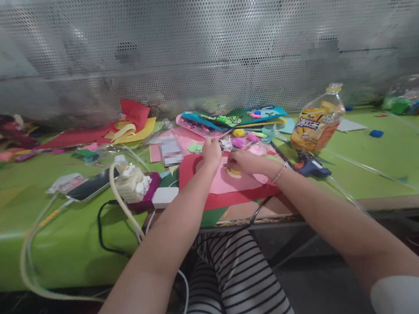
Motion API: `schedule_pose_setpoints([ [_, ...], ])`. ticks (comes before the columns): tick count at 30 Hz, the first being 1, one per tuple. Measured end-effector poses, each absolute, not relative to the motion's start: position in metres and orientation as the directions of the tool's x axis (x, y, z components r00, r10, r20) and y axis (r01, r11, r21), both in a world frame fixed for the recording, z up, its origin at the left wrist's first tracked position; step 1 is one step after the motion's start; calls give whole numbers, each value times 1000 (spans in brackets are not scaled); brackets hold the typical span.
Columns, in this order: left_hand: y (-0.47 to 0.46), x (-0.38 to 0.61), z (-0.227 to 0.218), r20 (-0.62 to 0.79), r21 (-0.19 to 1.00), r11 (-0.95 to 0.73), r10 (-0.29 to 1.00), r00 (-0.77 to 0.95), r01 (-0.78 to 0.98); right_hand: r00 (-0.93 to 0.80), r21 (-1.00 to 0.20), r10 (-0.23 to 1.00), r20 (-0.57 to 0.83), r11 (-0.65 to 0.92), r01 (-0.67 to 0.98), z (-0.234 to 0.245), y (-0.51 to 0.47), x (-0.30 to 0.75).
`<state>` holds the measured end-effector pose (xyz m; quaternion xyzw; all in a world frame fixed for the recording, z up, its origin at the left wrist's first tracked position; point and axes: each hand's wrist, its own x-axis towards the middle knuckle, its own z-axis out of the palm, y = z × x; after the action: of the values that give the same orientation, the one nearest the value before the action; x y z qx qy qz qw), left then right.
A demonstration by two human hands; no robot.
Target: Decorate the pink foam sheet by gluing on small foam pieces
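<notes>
The left hand [212,151] has its fingers curled shut, on what I cannot tell. The right hand [243,162] pinches a small yellow foam piece [233,173] atop the pink foam sheet [243,180], mid-bench. The blue glue gun [311,167] at three o'clock could scorch a drifting wrist.

There are two bare hands, the left hand [212,151] and the right hand [242,163], and one bracelet [280,173] on the right wrist. Under them lie one pink sheet [235,182] and one red sheet [188,172]. Around these are one drink bottle [316,119], one phone [89,185], one blue glue gun [311,167] and one white plug block [164,196]; the foam scraps [235,117] behind are too jumbled to count.
</notes>
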<state>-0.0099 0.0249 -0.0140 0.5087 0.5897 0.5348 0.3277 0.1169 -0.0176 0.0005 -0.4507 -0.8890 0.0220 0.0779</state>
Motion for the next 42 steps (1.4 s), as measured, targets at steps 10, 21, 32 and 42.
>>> schedule_pose_setpoints([
  [10, 27, -9, -15, 165, 968, -106, 951, -260, 228, -578, -130, 790, 205, 607, 784, 1, -21, 115],
  [21, 30, -11, -17, 196, 965, -136, 942, -273, 224, -397, -200, 869, 296, 463, 864, 7, -21, 117],
  [32, 29, -11, -17, 180, 964, -120, 951, -251, 237, -446, -295, 866, 228, 498, 816, 5, -21, 118],
  [42, 27, -10, -17, 178, 969, -128, 955, -238, 210, -489, -281, 842, 225, 537, 795, 4, -21, 117],
])
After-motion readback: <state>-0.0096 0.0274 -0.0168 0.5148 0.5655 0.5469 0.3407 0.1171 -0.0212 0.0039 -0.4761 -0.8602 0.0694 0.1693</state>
